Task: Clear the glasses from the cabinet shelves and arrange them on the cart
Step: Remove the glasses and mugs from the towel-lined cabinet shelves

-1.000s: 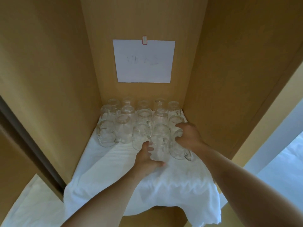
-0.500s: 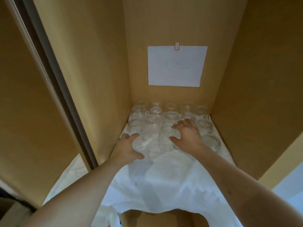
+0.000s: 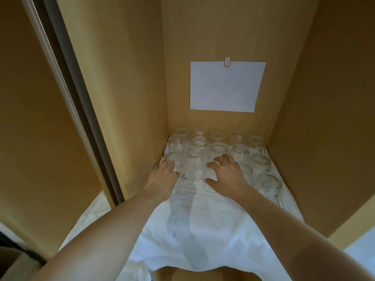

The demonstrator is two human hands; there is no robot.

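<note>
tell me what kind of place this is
Probably a wooden storage cabinet for glassware: clear glasses stand in rows on a white cloth lining the shelf, and a paper label is taped to the back panel.

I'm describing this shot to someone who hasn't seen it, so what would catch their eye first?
Probably the cluster of clear glasses packed at the back of the wooden cabinet, standing on a white cloth that drapes over the shelf's front edge. Both bare arms reach in, the left hand and right hand at the front glasses. Above, a white paper sheet is stuck to the back wall.
</note>
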